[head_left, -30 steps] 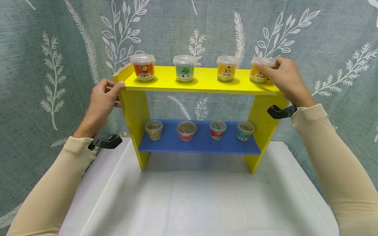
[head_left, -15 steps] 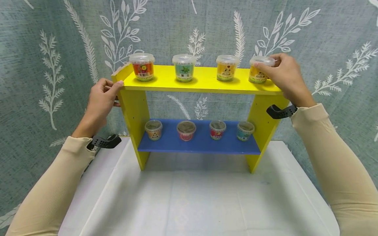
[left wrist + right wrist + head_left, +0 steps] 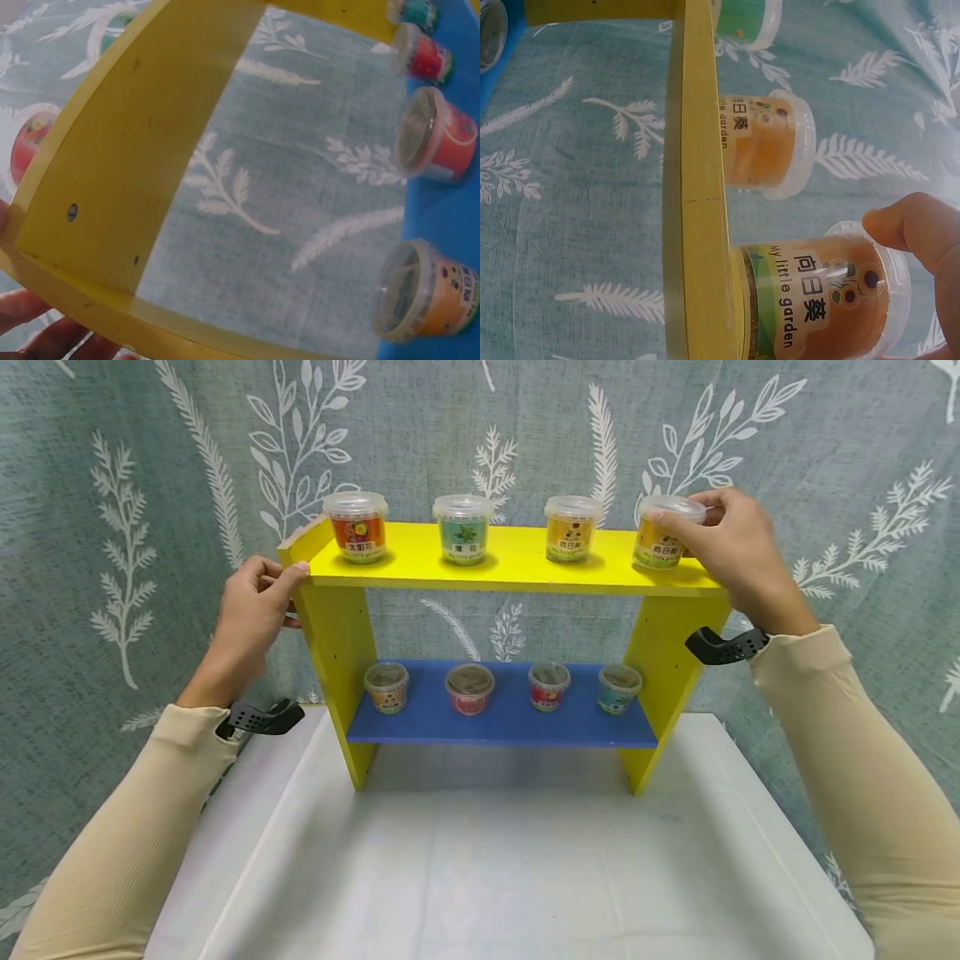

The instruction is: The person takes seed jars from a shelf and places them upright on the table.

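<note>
At the right end of the shelf unit's yellow top board, my right hand [image 3: 738, 547] holds a clear-lidded plastic cup with an orange-yellow label [image 3: 658, 545]. In the right wrist view, my thumb [image 3: 900, 225] lies on the cup's lid edge, and its base is at the board. My left hand [image 3: 253, 610] grips the shelf unit [image 3: 517, 558] at its upper left corner, thumb on top and fingers at the outer side. On the same board stand a red-labelled cup [image 3: 356, 531], a green-labelled cup [image 3: 461, 533] and another yellow-labelled cup [image 3: 572, 532].
On the blue lower board [image 3: 502, 727] stand several smaller-looking lidded cups, among them an orange one [image 3: 388, 693] and a pink one [image 3: 470, 695]. The unit stands on a white-covered table [image 3: 480, 868]. Behind it hangs a grey-green leaf-patterned cloth [image 3: 420, 435].
My right hand has shifted the yellow-labelled cup slightly to the right, farther from its neighbour. My left hand keeps its grip on the corner. The head view has moved slightly.
</note>
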### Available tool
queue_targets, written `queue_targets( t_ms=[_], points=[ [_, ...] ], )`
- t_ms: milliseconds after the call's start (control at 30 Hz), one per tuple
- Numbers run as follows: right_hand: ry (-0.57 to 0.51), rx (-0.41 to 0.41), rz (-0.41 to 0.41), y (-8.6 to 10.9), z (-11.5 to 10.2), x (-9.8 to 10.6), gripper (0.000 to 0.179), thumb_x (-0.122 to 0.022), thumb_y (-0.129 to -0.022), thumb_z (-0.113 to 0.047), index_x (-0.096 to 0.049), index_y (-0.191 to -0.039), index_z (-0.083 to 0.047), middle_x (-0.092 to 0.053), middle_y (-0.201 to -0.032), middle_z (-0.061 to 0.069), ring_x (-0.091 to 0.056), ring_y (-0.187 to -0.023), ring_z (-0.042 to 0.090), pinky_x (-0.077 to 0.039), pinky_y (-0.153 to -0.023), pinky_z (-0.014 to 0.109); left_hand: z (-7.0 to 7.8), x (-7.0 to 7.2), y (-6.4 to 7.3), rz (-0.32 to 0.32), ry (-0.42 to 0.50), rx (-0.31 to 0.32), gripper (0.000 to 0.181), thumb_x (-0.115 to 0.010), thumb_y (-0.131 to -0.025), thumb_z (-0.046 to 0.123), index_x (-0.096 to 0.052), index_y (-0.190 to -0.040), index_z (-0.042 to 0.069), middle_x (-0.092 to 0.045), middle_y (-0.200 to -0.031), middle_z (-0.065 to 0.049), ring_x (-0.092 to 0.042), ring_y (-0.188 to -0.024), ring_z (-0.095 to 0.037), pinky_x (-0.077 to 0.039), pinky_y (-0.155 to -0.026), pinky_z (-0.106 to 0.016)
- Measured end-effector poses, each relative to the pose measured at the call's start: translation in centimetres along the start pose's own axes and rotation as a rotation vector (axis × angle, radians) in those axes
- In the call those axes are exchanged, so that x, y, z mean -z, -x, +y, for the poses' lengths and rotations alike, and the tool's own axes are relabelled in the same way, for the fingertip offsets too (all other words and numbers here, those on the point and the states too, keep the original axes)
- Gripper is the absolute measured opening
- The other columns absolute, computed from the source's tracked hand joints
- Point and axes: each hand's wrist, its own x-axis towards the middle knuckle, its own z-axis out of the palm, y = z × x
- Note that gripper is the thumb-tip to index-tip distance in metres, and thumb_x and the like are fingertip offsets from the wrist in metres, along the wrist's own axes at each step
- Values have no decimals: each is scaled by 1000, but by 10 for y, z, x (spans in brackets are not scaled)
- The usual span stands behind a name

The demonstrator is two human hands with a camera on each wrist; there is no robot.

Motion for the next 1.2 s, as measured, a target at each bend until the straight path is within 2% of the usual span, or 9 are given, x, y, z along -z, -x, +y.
queue_targets(
  t_ms=[167,267,500,700,833,967,1067,1133,1200],
  points=[
    [0,6,8,6,1,4,95,-69,-88,-65,-34,-159,-13,-44,-130,5,-47,-110,21,-39,-95,37,0,-1,0,0,0,3,38,-57,-102,53,-51,-106,16,-54,-107,-3,-61,-91,-14,-53,-70,-22],
    [4,13,13,12,1,7,94,-69,-88,-64,-35,-159,-15,-45,-126,3,-45,-105,19,-39,-92,37,0,-1,0,0,3,2,38,-57,-102,53,-51,-106,16,-54,-106,-3,-61,-90,-14,-53,-70,-22],
    [-27,44,1,24,0,10,90,-68,-91,-61,-33,-160,-17,-43,-143,13,-51,-115,24,-41,-102,41,1,1,0,3,-3,7,38,-56,-102,54,-51,-108,17,-54,-110,-2,-60,-94,-14,-52,-72,-22],
    [-88,78,-7,32,0,12,83,-73,-92,-52,-38,-155,-11,-53,-130,2,-57,-107,18,-44,-96,30,3,3,1,-2,-7,2,38,-56,-102,54,-51,-109,18,-54,-111,-1,-60,-95,-14,-52,-74,-22],
    [-123,91,-26,39,2,14,78,-74,-93,-47,-40,-153,-10,-54,-137,6,-56,-116,19,-46,-97,27,4,3,2,-4,-18,-3,38,-56,-102,54,-51,-109,17,-54,-110,-2,-61,-95,-14,-52,-73,-22],
    [-115,99,-47,49,6,16,79,-72,-95,-45,-37,-156,-11,-47,-151,13,-50,-129,23,-45,-105,31,3,1,1,-4,-36,-9,39,-54,-102,55,-50,-107,17,-53,-109,-3,-60,-93,-15,-52,-72,-22],
    [-109,123,-53,57,9,17,76,-72,-95,-43,-38,-155,-9,-48,-149,12,-52,-126,23,-47,-99,24,2,1,1,-2,-45,-11,39,-54,-102,55,-50,-107,17,-52,-108,-3,-60,-93,-15,-52,-71,-21],
    [-118,147,-57,62,11,17,72,-73,-96,-40,-41,-151,-8,-53,-141,9,-53,-117,22,-48,-88,18,2,0,2,-1,-49,-12,39,-53,-102,55,-50,-107,17,-52,-108,-3,-59,-93,-15,-52,-71,-21],
    [-121,166,-64,67,13,17,69,-74,-96,-37,-43,-149,-7,-57,-133,6,-53,-110,21,-47,-83,17,2,0,2,0,-51,-13,39,-53,-102,56,-50,-107,17,-52,-108,-3,-59,-93,-15,-52,-71,-21]
  ],
)
